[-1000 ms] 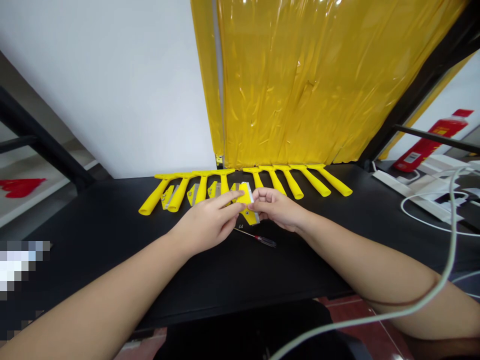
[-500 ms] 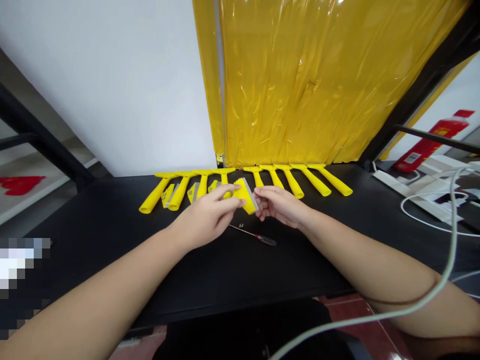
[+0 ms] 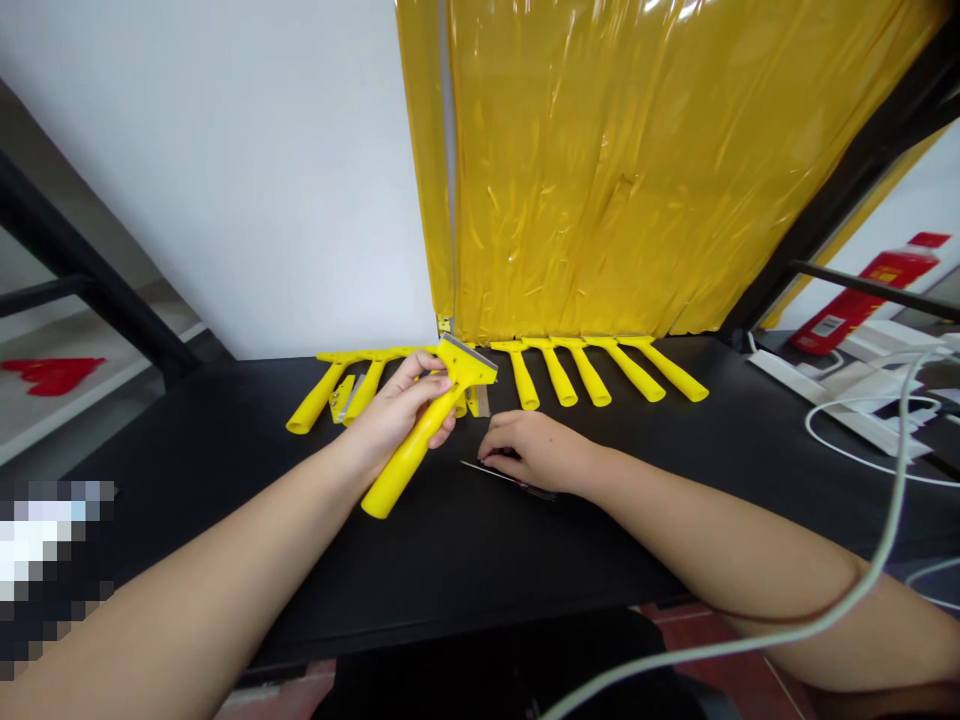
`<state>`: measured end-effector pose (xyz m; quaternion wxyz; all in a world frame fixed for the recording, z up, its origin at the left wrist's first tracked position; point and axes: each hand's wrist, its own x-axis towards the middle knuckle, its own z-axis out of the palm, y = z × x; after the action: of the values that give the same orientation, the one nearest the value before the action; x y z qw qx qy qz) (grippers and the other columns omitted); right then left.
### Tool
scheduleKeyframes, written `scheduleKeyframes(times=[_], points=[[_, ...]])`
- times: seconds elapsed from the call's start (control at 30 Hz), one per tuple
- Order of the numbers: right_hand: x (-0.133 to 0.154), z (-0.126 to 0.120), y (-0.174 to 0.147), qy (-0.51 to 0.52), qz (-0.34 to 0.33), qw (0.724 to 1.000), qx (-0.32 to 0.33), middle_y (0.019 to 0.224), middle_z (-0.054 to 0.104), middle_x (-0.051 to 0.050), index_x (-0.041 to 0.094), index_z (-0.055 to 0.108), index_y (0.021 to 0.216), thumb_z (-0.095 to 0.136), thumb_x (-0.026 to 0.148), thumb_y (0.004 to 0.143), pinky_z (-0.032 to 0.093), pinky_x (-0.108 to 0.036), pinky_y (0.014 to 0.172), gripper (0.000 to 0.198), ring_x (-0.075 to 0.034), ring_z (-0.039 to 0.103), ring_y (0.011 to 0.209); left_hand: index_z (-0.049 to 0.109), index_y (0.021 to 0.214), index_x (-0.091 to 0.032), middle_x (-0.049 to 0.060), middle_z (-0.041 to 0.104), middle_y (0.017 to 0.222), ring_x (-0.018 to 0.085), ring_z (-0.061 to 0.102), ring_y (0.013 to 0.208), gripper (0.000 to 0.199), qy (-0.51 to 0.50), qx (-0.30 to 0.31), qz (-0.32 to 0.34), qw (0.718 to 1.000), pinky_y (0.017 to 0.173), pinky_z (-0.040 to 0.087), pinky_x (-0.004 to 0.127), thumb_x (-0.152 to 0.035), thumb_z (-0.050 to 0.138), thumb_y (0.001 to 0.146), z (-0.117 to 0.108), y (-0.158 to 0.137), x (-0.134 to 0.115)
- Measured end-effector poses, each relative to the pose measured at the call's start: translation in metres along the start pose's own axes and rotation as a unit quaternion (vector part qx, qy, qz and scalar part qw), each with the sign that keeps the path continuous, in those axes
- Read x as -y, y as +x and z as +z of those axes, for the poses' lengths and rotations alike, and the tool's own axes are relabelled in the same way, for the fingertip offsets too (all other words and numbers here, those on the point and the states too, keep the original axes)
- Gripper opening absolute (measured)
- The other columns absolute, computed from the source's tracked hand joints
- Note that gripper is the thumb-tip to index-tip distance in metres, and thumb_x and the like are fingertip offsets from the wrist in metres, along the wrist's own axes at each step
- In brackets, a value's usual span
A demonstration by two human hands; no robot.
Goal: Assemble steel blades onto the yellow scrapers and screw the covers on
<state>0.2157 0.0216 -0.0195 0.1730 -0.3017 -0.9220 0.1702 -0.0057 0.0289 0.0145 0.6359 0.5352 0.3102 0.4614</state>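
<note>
A bright yellow scraper (image 3: 415, 448) with a silver-grey edge matches a row of plain yellow tools (image 3: 561, 375) against a black desk (image 3: 420, 570). The panel (image 3: 285, 180) is white, the sheeting (image 3: 600, 200) amber-yellow streaked with pale glints, the bottle (image 3: 870, 290) red. The partly covered screwdriver handle (image 3: 536, 491) appears dark.

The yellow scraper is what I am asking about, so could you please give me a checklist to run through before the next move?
1. Yellow scraper held by the left grip: ok, the fingers close on it near its head.
2. Grey strip along the head's edge: ok, in view.
3. Fasteners seated in the head: cannot tell, too small.
4. Screwdriver nearby: ok, it is right by the right grip.
5. Anything pinched in the right grip: cannot tell, its fingers are curled.
6. Pale cable out of the right forearm's line: not ok, it crosses in front in this view.
</note>
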Motion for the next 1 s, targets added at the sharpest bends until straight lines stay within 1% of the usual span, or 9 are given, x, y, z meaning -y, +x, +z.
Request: scheduleKeyframes(times=[0.17, 0.23, 0.37, 0.53, 0.67, 0.73, 0.83, 0.9, 1.0], points=[[0.004, -0.001, -0.003, -0.036, 0.015, 0.999, 0.013, 0.097, 0.070, -0.007, 0.019, 0.074, 0.098, 0.061, 0.014, 0.096, 0.052, -0.032, 0.080, 0.014, -0.019, 0.065, 0.085, 0.039, 0.103, -0.028, -0.004, 0.060, 0.069, 0.014, 0.060, 0.051, 0.036, -0.053, 0.003, -0.038, 0.998, 0.037, 0.038, 0.016, -0.025, 0.070, 0.085, -0.003, 0.004, 0.007], [0.004, -0.003, -0.004, -0.034, 0.012, 0.999, 0.019, 0.102, 0.071, -0.008, 0.019, 0.074, 0.104, 0.061, 0.014, 0.096, 0.053, -0.033, 0.082, 0.016, -0.020, 0.066, 0.088, 0.039, 0.104, -0.029, -0.004, 0.060, 0.073, 0.013, 0.059, 0.051, 0.037, -0.062, 0.003, -0.046, 0.997, 0.036, 0.037, 0.015, -0.024, 0.070, 0.084, -0.004, 0.005, 0.009], [0.000, -0.004, -0.005, -0.002, -0.027, 0.999, 0.020, 0.111, 0.070, -0.008, 0.020, 0.075, 0.117, 0.061, 0.015, 0.099, 0.054, -0.033, 0.090, 0.024, -0.021, 0.067, 0.098, 0.039, 0.105, -0.029, -0.004, 0.059, 0.078, 0.012, 0.058, 0.053, 0.038, -0.076, 0.004, -0.061, 0.995, 0.035, 0.034, 0.013, -0.024, 0.070, 0.083, -0.003, 0.004, 0.008], [-0.001, -0.001, -0.002, -0.030, -0.027, 0.999, 0.022, 0.099, 0.070, -0.007, 0.019, 0.077, 0.099, 0.062, 0.013, 0.096, 0.053, -0.032, 0.084, 0.017, -0.020, 0.067, 0.091, 0.039, 0.105, -0.029, -0.003, 0.060, 0.084, 0.010, 0.057, 0.053, 0.038, -0.091, 0.013, -0.070, 0.993, 0.034, 0.033, 0.012, -0.024, 0.070, 0.084, 0.000, 0.002, 0.007], [0.003, -0.002, -0.003, -0.042, -0.013, 0.999, 0.015, 0.101, 0.071, -0.008, 0.019, 0.072, 0.098, 0.062, 0.014, 0.096, 0.052, -0.033, 0.082, 0.011, -0.020, 0.065, 0.090, 0.040, 0.105, -0.029, -0.003, 0.060, 0.085, 0.010, 0.057, 0.053, 0.037, -0.093, 0.020, -0.073, 0.993, 0.034, 0.032, 0.013, -0.025, 0.070, 0.084, 0.000, 0.002, 0.008], [0.004, -0.007, -0.006, -0.009, -0.002, 1.000, 0.008, 0.095, 0.071, -0.006, 0.019, 0.070, 0.096, 0.063, 0.016, 0.096, 0.052, -0.032, 0.078, 0.008, -0.019, 0.064, 0.084, 0.040, 0.105, -0.029, -0.003, 0.060, 0.086, 0.010, 0.057, 0.052, 0.037, -0.089, 0.019, -0.072, 0.993, 0.033, 0.032, 0.013, -0.026, 0.070, 0.083, 0.000, 0.002, 0.009], [0.004, -0.018, -0.013, 0.101, 0.021, 0.995, -0.002, 0.080, 0.069, -0.001, 0.020, 0.068, 0.092, 0.066, 0.017, 0.094, 0.050, -0.028, 0.068, 0.004, -0.015, 0.063, 0.071, 0.040, 0.105, -0.029, -0.003, 0.061, 0.083, 0.011, 0.059, 0.052, 0.037, -0.075, 0.017, -0.070, 0.995, 0.033, 0.034, 0.014, -0.026, 0.070, 0.083, -0.001, 0.002, 0.011], [0.001, -0.024, -0.017, 0.190, 0.034, 0.981, -0.024, 0.076, 0.067, 0.001, 0.020, 0.068, 0.089, 0.068, 0.021, 0.093, 0.051, -0.027, 0.064, 0.004, -0.014, 0.063, 0.068, 0.040, 0.104, -0.029, -0.003, 0.062, 0.082, 0.012, 0.060, 0.052, 0.036, -0.066, 0.019, -0.068, 0.995, 0.033, 0.036, 0.014, -0.026, 0.070, 0.084, -0.002, 0.002, 0.012], [-0.004, -0.027, -0.018, 0.296, 0.061, 0.947, -0.109, 0.078, 0.069, -0.001, 0.020, 0.068, 0.089, 0.073, 0.029, 0.090, 0.056, -0.029, 0.067, 0.010, -0.015, 0.067, 0.072, 0.039, 0.104, -0.030, -0.003, 0.064, 0.080, 0.013, 0.061, 0.052, 0.036, -0.055, 0.022, -0.069, 0.996, 0.034, 0.039, 0.015, -0.027, 0.070, 0.085, -0.003, 0.002, 0.014]])
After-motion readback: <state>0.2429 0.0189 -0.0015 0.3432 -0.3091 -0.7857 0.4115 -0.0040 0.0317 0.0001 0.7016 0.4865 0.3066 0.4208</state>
